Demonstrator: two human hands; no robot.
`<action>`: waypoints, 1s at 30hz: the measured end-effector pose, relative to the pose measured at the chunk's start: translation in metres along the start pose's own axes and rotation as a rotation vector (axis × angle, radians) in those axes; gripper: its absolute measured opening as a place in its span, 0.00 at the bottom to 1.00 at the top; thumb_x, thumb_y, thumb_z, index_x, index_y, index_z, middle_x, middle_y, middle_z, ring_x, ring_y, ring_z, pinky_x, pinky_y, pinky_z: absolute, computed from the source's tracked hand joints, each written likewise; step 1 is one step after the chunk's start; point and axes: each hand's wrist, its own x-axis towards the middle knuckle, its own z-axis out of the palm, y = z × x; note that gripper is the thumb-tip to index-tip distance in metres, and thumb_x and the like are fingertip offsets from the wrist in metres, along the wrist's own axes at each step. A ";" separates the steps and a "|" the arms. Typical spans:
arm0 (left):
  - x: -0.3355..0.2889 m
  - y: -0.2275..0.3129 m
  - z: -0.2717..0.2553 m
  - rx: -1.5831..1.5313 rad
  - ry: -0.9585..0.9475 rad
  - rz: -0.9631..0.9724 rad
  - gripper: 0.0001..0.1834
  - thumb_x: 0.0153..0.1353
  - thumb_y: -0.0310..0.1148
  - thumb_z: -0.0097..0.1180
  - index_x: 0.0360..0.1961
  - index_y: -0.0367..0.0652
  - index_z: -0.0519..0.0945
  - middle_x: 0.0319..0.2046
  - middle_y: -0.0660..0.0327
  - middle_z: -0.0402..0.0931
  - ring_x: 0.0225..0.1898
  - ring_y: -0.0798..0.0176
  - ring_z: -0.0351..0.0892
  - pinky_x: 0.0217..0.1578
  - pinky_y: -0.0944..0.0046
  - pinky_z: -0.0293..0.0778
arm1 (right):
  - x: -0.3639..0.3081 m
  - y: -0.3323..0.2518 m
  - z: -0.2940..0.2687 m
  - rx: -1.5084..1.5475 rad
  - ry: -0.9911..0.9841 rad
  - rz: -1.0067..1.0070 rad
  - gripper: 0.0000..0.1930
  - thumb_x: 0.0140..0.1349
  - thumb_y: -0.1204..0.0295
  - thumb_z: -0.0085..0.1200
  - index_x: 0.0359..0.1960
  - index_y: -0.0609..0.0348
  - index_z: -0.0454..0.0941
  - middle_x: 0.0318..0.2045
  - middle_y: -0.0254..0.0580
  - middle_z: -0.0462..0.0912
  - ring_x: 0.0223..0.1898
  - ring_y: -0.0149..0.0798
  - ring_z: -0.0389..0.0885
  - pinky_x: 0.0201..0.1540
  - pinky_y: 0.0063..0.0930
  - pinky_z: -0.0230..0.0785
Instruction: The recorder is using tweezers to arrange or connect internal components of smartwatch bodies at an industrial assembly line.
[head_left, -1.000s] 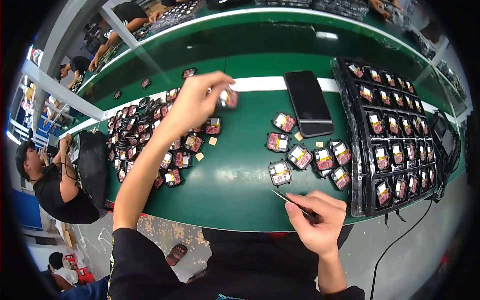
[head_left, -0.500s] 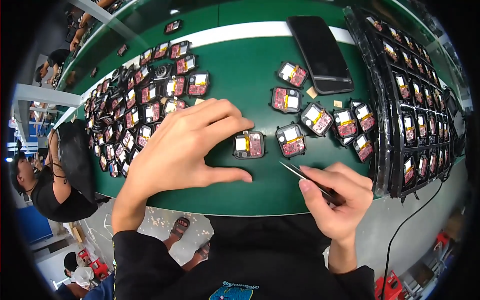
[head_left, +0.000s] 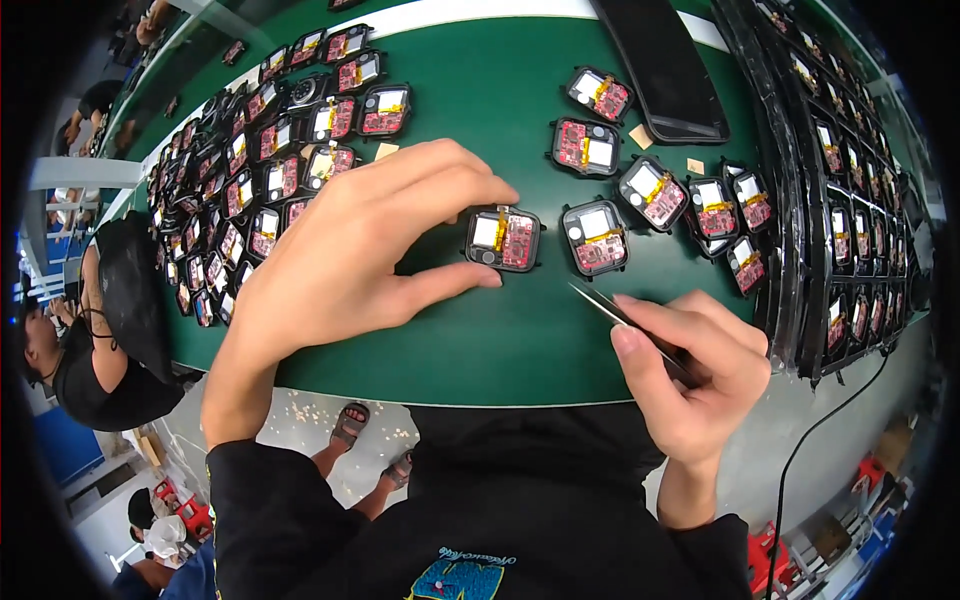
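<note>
On the green table lies an opened smartwatch case (head_left: 517, 242) with a red circuit board, a white block and a yellow strip inside. The thumb and index finger of my left hand (head_left: 355, 250) are at its lower and upper edges, and the case sits flat between them. In my right hand (head_left: 705, 375) is a pair of metal tweezers (head_left: 610, 305), pinched between thumb and fingers, its tips pointing up and left. Those tips are apart from a second opened watch case (head_left: 596, 238), just above them.
Many similar watch cases (head_left: 238, 195) crowd the left side. Several more, such as one watch case (head_left: 653, 192), lie right of centre below a large black flat device (head_left: 668, 75). Black trays (head_left: 790, 270) of cases line the right edge. A person (head_left: 95, 340) sits at far left.
My left thumb and index finger have closed in to the edges of the watch case. The whole view has shifted, with the table higher in it. The tweezers stay in my right hand.
</note>
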 end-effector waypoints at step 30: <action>-0.001 0.004 0.020 -0.120 -0.101 0.137 0.35 0.46 0.50 0.83 0.51 0.34 0.93 0.36 0.56 0.88 0.35 0.56 0.83 0.40 0.58 0.67 | 0.001 0.004 0.006 -0.058 -0.109 -0.013 0.10 0.53 0.87 0.69 0.37 0.69 0.93 0.19 0.36 0.81 0.17 0.22 0.69 0.21 0.21 0.52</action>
